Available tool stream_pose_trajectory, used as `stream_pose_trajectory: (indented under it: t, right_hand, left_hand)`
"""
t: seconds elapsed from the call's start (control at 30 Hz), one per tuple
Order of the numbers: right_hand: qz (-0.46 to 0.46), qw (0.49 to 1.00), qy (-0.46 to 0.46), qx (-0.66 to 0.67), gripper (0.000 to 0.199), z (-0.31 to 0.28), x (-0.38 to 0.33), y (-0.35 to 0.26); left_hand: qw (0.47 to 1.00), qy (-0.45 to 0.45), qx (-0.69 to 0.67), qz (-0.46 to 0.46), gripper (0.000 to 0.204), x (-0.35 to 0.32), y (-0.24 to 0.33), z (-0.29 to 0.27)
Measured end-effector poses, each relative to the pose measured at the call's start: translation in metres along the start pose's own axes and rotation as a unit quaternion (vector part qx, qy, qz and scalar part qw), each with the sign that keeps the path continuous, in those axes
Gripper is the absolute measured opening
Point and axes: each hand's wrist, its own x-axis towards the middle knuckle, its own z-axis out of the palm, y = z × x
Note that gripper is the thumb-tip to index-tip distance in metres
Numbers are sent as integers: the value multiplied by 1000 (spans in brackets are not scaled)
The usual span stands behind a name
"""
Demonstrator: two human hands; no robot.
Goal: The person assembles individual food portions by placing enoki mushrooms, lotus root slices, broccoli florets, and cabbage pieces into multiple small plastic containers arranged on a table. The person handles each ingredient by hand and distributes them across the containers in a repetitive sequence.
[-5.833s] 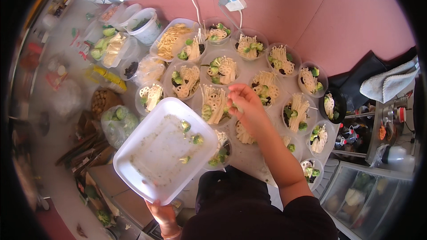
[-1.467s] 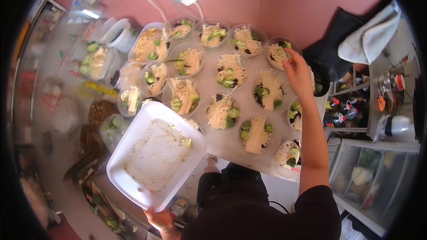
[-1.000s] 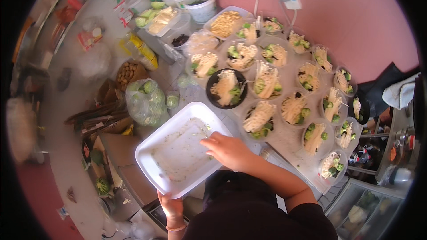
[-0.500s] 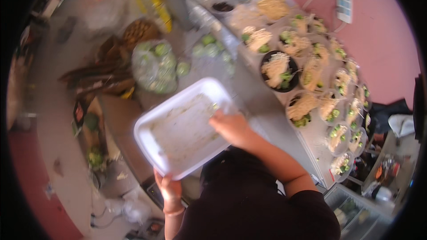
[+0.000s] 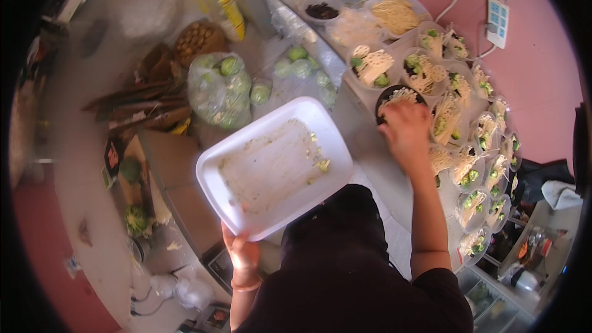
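Note:
My left hand (image 5: 242, 249) grips the near corner of a white rectangular tray (image 5: 265, 163), thumb over the rim. Small green scraps of vegetable lie in the tray, mostly along its right side. Over a black bowl (image 5: 383, 98) on the table's near edge, my right hand (image 5: 408, 129) reaches with its fingers bent downward and drawn together. Pale thin mushrooms (image 5: 402, 94) show in that bowl beyond my fingers. Whatever the fingertips may hold is hidden. Around the bowl stand several clear round bowls (image 5: 425, 73) filled with pale strips, mushrooms and broccoli.
Behind the bowls are a tub of pale noodle-like strips (image 5: 394, 15) and a bowl of dark pieces (image 5: 322, 11). A plastic bag of round green vegetables (image 5: 221, 89) sits on the floor, near a basket of small brown round items (image 5: 196, 40). A cardboard box (image 5: 176, 169) stands at left.
My right hand has left the tray and moved right and away from me to the black bowl. The tray stays in my left hand, shifted slightly right.

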Motion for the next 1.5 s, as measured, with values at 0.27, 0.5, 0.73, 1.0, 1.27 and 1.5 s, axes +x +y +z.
stream_pose_trajectory:
  t: [0.27,0.5,0.73,1.0,1.27,1.5]
  right_hand:
    - [-183,972,-86,124,10,90,-16,-85]
    - [-225,958,-86,158,10,110,-6,-84]
    - [-280,934,-140,171,10,120,16,-65]
    - [25,925,-141,352,18,59,114,31]
    - [-65,940,-200,268,26,104,146,15]
    - [-273,889,-265,254,65,119,128,-175]
  left_hand:
    - [999,-9,42,-7,84,20,13,27]
    - [997,61,38,-3,86,15,9,33]
    - [994,92,40,-46,84,18,4,51]
    - [989,145,-26,-10,74,29,-2,52]
    - [926,373,-58,-18,66,-1,-37,19]
    - [455,436,748,207,58,-60,-4,-96]
